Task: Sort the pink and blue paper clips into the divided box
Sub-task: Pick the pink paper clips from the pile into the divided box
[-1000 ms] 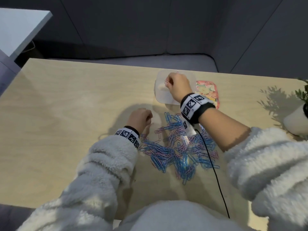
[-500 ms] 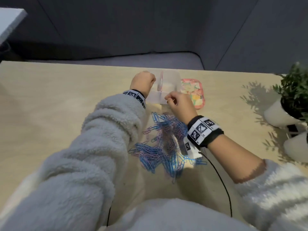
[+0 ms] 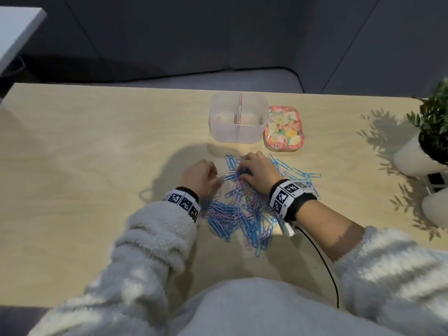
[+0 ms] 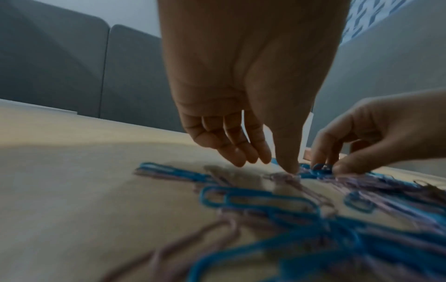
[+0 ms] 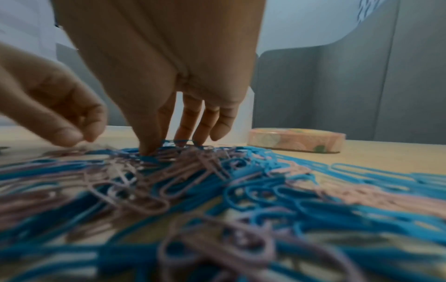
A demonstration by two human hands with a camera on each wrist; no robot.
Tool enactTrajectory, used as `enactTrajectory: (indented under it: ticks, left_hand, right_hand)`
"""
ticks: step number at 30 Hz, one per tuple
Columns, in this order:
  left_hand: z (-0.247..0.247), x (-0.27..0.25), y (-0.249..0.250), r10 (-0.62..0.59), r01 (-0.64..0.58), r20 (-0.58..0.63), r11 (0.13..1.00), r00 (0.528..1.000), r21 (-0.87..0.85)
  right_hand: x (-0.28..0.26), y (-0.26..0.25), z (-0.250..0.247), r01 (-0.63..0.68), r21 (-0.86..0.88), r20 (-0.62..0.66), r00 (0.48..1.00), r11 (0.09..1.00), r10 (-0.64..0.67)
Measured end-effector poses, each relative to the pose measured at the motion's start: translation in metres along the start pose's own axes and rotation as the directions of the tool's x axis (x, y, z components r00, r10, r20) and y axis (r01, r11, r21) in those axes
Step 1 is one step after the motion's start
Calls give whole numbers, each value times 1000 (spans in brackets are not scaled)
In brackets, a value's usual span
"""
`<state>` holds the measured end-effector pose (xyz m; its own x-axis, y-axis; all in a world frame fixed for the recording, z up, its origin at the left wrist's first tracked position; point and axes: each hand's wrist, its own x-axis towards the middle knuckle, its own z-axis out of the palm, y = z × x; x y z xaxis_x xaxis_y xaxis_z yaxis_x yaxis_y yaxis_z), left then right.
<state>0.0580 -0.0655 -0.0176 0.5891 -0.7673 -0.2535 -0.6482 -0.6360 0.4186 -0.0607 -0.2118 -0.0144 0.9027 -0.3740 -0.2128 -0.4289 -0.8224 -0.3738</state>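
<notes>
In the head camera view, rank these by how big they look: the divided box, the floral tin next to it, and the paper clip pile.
1. paper clip pile, largest spread.
2. divided box.
3. floral tin, smallest.
The pile lies nearer the camera, which enlarges it somewhat.

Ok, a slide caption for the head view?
Both hands, left hand and right hand, pick through mixed paper clips before the divided box.

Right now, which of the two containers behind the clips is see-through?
The divided box, left of the floral tin: its clear walls show the pink divider inside; the tin is opaque.
</notes>
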Motion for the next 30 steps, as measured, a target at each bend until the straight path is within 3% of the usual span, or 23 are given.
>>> enactTrajectory:
  ticks: [3,7,17,21,24,27,30]
  left_hand:
    - [5,-9,-3,-13,14,14,999,1000,-42]
    - [6,-8,-1,9,-9,-4,998,1000,-60]
    - [5,-7,4,13,-11,21,998,1000,-61]
    - [-3,-10,-6,-37,30,-30,980,999,-198]
    - [-9,-11,-17,-57,56,7,946,998,-319]
    - [-12,-9,-26,-80,103,73,913,994,-396]
    - [-15,-5,-23,-162,204,127,833,979,-514]
  right_hand:
    - [-1,11,-1,-90,-24,-87,992,996,87]
    - [-3,3,-6,-88,-4,-185,979,996,86]
    - [-8,-36,12,-201,-49,11,979,978,202]
    - [-11,-32,17,-230,39,69,971,972,227]
    - [-17,-28,15,-197,79,70,979,977,191]
    - [-18,-14,7,-214,260,6,975,941,220]
    - [-10,-1,-8,-256,497,-36,949,829,314]
